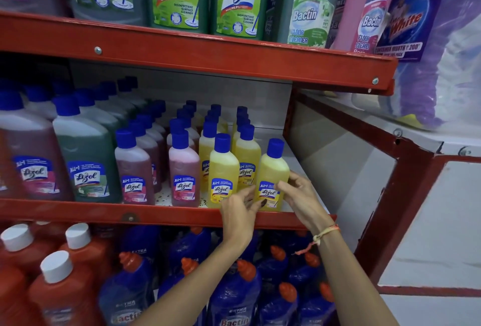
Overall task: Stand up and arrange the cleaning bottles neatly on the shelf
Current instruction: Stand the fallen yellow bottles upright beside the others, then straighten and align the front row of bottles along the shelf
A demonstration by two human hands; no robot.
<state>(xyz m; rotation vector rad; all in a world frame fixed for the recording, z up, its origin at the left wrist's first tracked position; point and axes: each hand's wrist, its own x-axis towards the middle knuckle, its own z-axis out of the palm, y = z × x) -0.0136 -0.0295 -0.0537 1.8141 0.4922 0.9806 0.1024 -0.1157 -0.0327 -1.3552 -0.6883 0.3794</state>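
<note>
A small yellow Lizol bottle with a blue cap stands upright at the right front of the middle shelf. My right hand grips its right side at label height. My left hand touches the bottle's lower left with spread fingers, between it and a second yellow bottle at the front. Behind them run rows of yellow bottles. Small pink bottles and maroon ones stand to the left.
Large green and pink Lizol bottles fill the shelf's left end. The upper shelf carries big Lizol and Bactin bottles. Below are orange bottles with white caps and blue Bactin bottles. A red frame post stands to the right.
</note>
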